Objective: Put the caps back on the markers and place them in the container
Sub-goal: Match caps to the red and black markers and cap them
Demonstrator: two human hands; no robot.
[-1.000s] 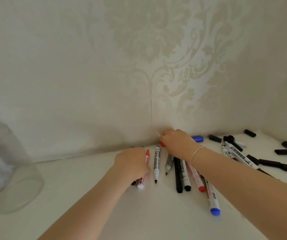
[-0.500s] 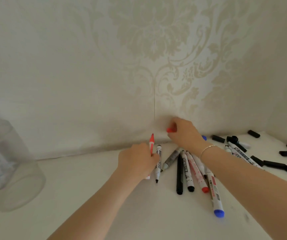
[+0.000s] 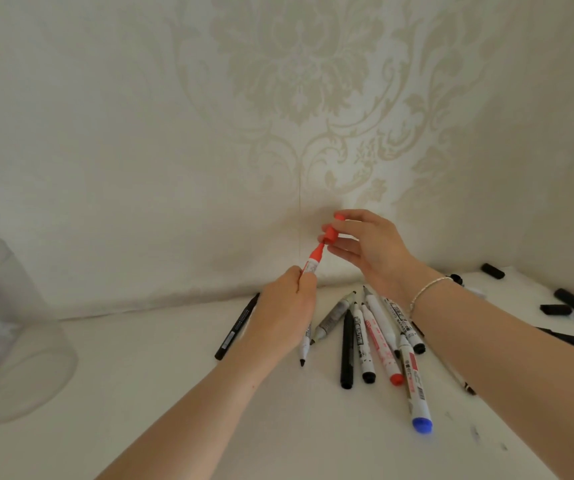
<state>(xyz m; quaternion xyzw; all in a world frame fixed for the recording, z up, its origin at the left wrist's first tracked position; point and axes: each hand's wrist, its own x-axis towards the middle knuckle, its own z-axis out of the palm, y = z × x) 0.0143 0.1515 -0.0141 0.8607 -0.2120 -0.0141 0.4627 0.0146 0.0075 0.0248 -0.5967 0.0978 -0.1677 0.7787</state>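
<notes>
**A:** Pale damask wallpaper [image 3: 296,81] backs a white tabletop [image 3: 160,393] set into a corner. What is happening at centre?

**B:** A person's left hand [image 3: 283,317] is wrapped around the barrel of a red marker [image 3: 313,259], tip raised and tilted toward the wall. The right hand [image 3: 365,247], a thin bracelet [image 3: 427,289] at its wrist, pinches a red cap [image 3: 329,234] between thumb and fingers, right at the marker's tip. Whether cap and tip actually touch cannot be told.

**A:** And the container?

**B:** A clear jar [image 3: 8,327] stands at the far left edge, well apart from both hands, blurred.

**A:** The other markers?

**B:** A fan of them lies on the tabletop under the right forearm: a black marker [image 3: 347,351], a red-ended marker [image 3: 380,348] and a blue-ended marker [image 3: 415,386] among them. One thin black pen [image 3: 237,327] lies alone just left of the left hand. Loose black caps [image 3: 492,270] are scattered at the far right by the side wall.
</notes>
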